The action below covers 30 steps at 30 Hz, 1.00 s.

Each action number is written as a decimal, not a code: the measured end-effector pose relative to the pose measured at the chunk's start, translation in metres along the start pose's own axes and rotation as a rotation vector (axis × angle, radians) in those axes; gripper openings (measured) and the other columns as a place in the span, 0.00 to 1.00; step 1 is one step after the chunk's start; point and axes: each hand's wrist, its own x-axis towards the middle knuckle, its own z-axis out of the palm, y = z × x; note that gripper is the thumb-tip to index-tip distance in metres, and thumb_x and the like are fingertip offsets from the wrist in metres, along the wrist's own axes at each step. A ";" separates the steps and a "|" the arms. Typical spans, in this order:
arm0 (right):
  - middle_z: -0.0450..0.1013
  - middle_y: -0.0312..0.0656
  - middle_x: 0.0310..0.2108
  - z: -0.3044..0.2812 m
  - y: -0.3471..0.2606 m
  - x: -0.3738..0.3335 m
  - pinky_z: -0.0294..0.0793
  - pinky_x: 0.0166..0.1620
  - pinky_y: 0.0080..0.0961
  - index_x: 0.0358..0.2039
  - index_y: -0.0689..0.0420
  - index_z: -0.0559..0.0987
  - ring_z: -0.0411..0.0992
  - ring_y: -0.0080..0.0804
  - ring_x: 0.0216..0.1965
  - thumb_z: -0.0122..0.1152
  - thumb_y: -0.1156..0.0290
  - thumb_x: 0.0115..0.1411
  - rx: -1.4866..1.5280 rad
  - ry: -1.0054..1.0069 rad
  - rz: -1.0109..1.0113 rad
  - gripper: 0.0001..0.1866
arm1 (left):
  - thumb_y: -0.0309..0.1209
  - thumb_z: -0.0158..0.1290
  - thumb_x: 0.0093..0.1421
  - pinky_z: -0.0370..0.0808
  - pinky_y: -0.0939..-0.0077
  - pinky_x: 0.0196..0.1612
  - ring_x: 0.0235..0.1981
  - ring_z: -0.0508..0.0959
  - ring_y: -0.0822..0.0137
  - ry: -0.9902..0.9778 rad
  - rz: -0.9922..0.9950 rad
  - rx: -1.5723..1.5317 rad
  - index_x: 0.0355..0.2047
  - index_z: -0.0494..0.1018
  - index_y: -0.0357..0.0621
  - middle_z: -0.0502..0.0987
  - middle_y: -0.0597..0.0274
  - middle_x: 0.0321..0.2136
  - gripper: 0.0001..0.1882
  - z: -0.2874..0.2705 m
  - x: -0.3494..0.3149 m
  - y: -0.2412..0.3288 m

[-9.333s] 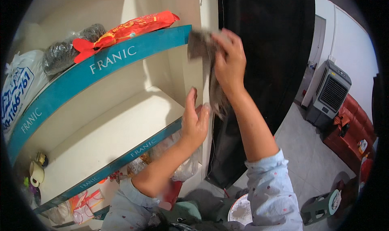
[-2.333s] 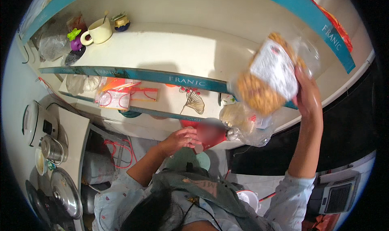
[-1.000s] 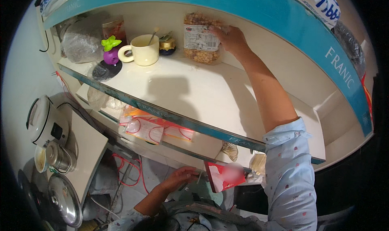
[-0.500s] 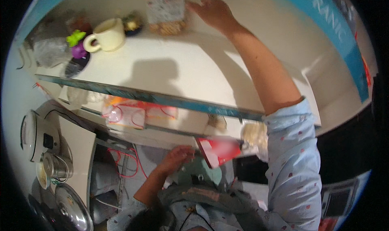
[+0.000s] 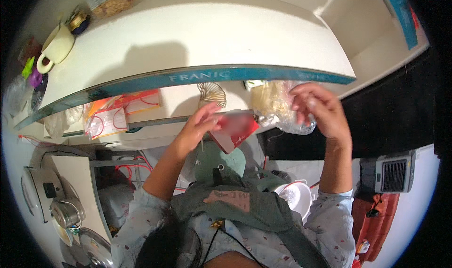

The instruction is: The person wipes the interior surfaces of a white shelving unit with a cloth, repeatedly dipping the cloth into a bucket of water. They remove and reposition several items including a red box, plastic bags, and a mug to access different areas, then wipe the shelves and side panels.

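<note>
My left hand (image 5: 200,127) is at the left edge of a red card-like packet (image 5: 234,131) on the lower shelf's front edge. Its fingers are slightly bent and apart; whether they touch the packet I cannot tell. My right hand (image 5: 325,110) has loosely curled, parted fingers beside a clear plastic pack of pale yellow pieces (image 5: 275,101), with the fingertips at its right side. Neither hand clearly grips anything. Between them, further back, stands a fan-shaped metal wire holder (image 5: 211,95).
The upper shelf (image 5: 226,37) overhangs the lower one. On it are a cream mug (image 5: 57,44), a purple toy with green top (image 5: 35,75) and a bag of nuts or snacks (image 5: 110,0). Orange-and-white packets (image 5: 113,115) lie lower left. A white bucket (image 5: 294,197) stands on the floor.
My right hand has come down from beside the snack bag on the upper shelf to the plastic pack. My left hand has risen toward the red packet. The view has swung right.
</note>
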 end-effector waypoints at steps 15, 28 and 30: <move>0.76 0.50 0.31 0.013 0.185 0.126 0.74 0.27 0.33 0.36 0.65 0.75 0.77 0.41 0.31 0.55 0.66 0.58 0.014 0.781 0.341 0.13 | 0.22 0.51 0.54 0.72 0.56 0.51 0.49 0.66 0.55 0.333 -0.216 -0.017 0.62 0.45 0.32 0.62 0.49 0.50 0.37 0.045 0.168 -0.034; 0.74 0.57 0.26 0.026 0.151 0.089 0.74 0.34 0.42 0.29 0.62 0.78 0.73 0.55 0.29 0.51 0.70 0.56 -1.089 0.406 -0.052 0.10 | 0.24 0.52 0.54 0.70 0.56 0.50 0.46 0.73 0.55 0.166 -0.238 -0.181 0.59 0.50 0.42 0.71 0.51 0.44 0.34 0.048 0.135 -0.029; 0.73 0.57 0.25 0.030 0.150 0.078 0.73 0.32 0.44 0.29 0.62 0.77 0.72 0.57 0.27 0.50 0.71 0.57 -1.014 0.440 -0.115 0.09 | 0.25 0.51 0.55 0.69 0.58 0.51 0.47 0.73 0.56 0.153 -0.262 -0.183 0.59 0.51 0.42 0.72 0.50 0.45 0.32 0.057 0.121 -0.023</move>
